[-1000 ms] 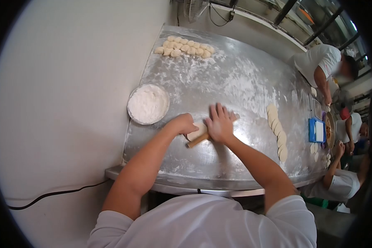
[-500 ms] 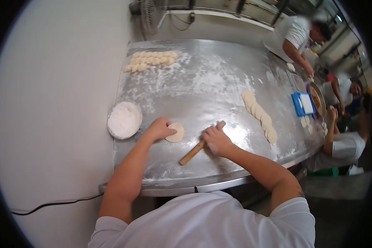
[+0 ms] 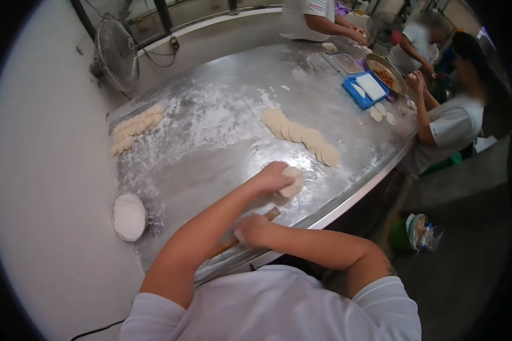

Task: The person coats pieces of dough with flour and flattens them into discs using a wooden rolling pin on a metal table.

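My left hand point(image 3: 274, 177) holds a flat round of dough point(image 3: 292, 182) by its edge, near the front right part of the metal table. Close to the front edge, my right hand point(image 3: 251, 230) is closed around a wooden rolling pin point(image 3: 273, 213), whose two ends show on either side. Beyond my left hand lies an overlapping row of flat dough rounds point(image 3: 294, 132). Small dough balls point(image 3: 135, 128) sit in rows at the far left, and a bowl of white flour point(image 3: 129, 216) stands at the left edge.
Flour is scattered over the metal table point(image 3: 210, 74). A blue tray point(image 3: 365, 89) and a round pan of filling point(image 3: 385, 75) stand at the far right. Co-workers are around that end. A fan point(image 3: 116, 55) is at the back left; a green bucket point(image 3: 403, 234) is on the floor.
My left hand has carried the dough round rightward, toward the overlapping row. My right hand has drawn the rolling pin back to the front edge. The view has turned to the right.
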Demonstrator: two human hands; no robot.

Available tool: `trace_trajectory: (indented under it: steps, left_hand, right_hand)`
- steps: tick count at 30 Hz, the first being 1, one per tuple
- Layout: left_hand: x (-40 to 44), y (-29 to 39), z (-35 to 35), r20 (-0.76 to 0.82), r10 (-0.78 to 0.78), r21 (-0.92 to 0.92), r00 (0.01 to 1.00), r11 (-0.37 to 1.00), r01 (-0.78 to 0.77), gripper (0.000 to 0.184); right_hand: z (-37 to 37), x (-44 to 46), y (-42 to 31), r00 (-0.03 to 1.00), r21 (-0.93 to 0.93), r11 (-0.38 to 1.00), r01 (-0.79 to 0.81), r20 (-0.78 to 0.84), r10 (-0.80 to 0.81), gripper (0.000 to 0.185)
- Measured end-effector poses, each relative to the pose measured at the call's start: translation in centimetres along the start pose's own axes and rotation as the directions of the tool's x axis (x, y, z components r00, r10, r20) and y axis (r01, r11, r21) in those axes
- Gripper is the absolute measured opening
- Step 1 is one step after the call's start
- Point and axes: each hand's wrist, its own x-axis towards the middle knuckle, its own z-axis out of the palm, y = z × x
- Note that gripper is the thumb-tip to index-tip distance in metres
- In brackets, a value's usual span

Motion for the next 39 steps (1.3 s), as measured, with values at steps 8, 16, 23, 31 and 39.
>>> trace_trajectory:
  steps: [8, 16, 23, 31, 39]
  left_hand:
    - [8.1, 2.0, 3.7, -0.230, 0.067, -0.308, 0.971, 0.941, -0.138, 0.041]
    - [-5.3, -12.1, -7.6, -0.431, -0.160, -0.041, 0.888, 0.987, 0.158, 0.036]
    - [-15.3, -18.1, -13.1, -0.676, -0.292, -0.247, 0.676, 0.955, 0.166, 0.026]
    - [-14.1, -18.2, -22.8, -0.914, -0.052, 0.125, 0.402, 0.908, 0.400, 0.042]
    - [-13.3, -19.3, -33.1, -0.950, -0.090, 0.076, 0.299, 0.863, 0.500, 0.040]
  right_hand:
    - [3.0, 1.1, 2.8, 0.867, 0.113, 0.985, 0.130, -0.495, -0.058, 0.042]
    - [-2.5, 0.1, 3.3, 0.967, 0.018, 0.996, -0.084, -0.238, 0.085, 0.030]
    - [-4.1, -0.1, 1.7, 0.952, 0.092, 0.994, -0.058, -0.293, 0.082, 0.028]
    - [-4.7, 1.1, 0.0, 0.917, 0.282, 0.952, -0.116, -0.337, 0.212, 0.030]
    - [-3.8, 1.6, 1.1, 0.929, 0.301, 0.950, -0.078, -0.323, 0.179, 0.032]
